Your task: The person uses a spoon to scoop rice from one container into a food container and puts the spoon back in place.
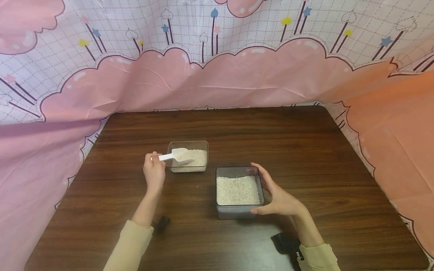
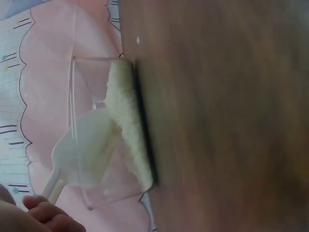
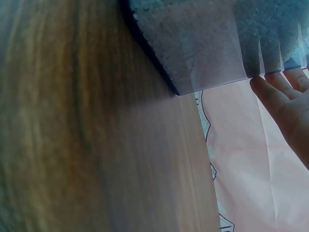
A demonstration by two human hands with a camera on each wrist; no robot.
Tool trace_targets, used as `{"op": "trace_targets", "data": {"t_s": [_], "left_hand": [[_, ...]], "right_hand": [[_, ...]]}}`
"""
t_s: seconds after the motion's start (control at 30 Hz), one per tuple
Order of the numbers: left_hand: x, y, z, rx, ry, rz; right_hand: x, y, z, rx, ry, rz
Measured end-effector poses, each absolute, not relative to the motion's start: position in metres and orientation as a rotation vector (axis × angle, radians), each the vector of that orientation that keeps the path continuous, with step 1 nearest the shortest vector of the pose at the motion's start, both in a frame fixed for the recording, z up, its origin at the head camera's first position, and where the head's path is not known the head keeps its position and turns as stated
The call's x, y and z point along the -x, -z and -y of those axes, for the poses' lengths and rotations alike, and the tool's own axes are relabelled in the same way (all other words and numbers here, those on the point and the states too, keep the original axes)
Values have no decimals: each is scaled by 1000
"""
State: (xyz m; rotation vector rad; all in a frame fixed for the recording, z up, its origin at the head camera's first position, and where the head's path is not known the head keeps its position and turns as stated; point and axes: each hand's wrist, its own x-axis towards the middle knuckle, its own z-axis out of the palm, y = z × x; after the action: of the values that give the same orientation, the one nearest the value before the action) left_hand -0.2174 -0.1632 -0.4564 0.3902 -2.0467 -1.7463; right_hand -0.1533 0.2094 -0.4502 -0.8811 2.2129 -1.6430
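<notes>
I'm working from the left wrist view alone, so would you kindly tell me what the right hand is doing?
Observer: The right hand holds a grey container by its right side, thumb at the near corner and fingers toward the far one.
Operator: Thank you; what is inside it?
Observer: Whitish grains, their surface lying below the rim.
Operator: And where does it stand, if I may ask?
Observer: On the brown table, to the right of the clear container and nearer the person, with a gap between the two.
</notes>
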Motion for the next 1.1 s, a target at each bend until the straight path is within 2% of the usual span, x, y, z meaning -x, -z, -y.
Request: {"op": "trace_targets", "data": {"t_s": [0.17,0.37,0.53,0.67,0.83,1.1], "left_hand": [[215,443,161,-217,1354,2266],[208,426,157,118,905,2425],[202,411,153,409,530,2378],[197,403,149,489,412,2300],[186,390,141,397,653,2225],[166,363,128,125,1615,2010]], "right_hand": [[153,450,-209,891,1642,-2215],[153,447,-210,881,1626,-2227],[153,447,-209,888,1631,-2224],[153,447,-209,879,1626,-2229],[153,448,-209,879,1634,-2220],[152,447,-209,854,1638,-2214]]}}
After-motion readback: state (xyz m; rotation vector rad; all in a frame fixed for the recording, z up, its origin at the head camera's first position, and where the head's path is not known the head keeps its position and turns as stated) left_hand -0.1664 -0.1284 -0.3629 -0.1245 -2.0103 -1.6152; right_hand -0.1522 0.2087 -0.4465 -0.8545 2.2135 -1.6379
